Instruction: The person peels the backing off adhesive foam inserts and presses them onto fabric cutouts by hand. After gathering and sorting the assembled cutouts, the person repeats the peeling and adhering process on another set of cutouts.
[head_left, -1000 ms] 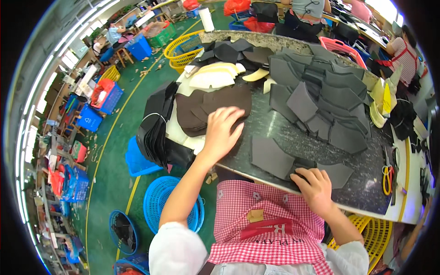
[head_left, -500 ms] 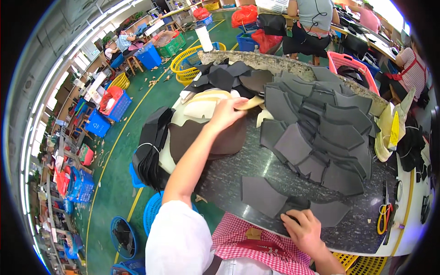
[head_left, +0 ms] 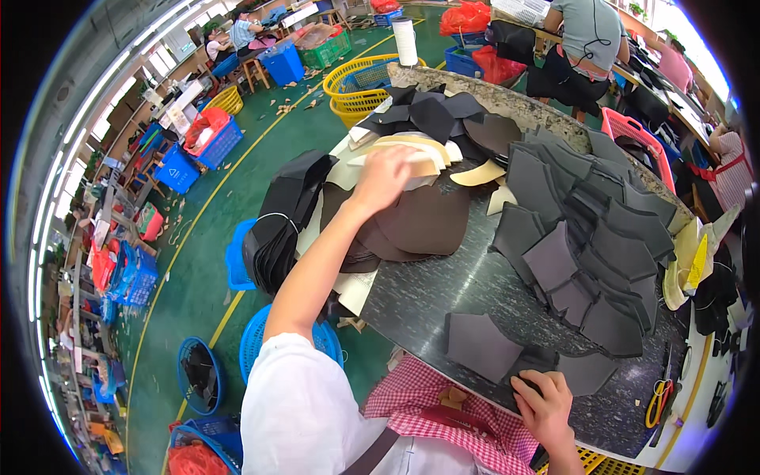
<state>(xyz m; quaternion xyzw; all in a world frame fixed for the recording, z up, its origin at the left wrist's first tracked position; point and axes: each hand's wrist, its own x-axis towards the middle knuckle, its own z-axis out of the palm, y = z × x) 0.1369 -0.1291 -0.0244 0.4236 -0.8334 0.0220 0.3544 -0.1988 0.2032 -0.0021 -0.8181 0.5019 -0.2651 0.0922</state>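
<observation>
My left hand (head_left: 384, 180) is over a stack of cream curved pieces (head_left: 423, 146); its fingers bend down at the stack, and blur hides whether they grip one. Beside it a single cream curved piece (head_left: 479, 174) lies on the dark speckled tabletop (head_left: 419, 297). Brown rounded sheets (head_left: 427, 222) lie under my left wrist. At the table's near edge my right hand (head_left: 546, 408) is closed, fingertips pressed on a small dark grey piece (head_left: 534, 360). That piece lies between two flat grey cut pieces (head_left: 481, 340), overlapping or touching them.
Overlapping grey cut pieces (head_left: 594, 237) cover the right side. Orange-handled scissors (head_left: 657, 402) lie at the right edge. A tied black bundle (head_left: 285, 222) hangs at the left. Yellow baskets (head_left: 356, 87) and a white thread cone (head_left: 405, 43) stand beyond; people sit at far benches.
My left hand has moved left from the single cream piece, which now lies on the tabletop, to the cream stack. The view has shifted; my right hand stays on the small dark piece.
</observation>
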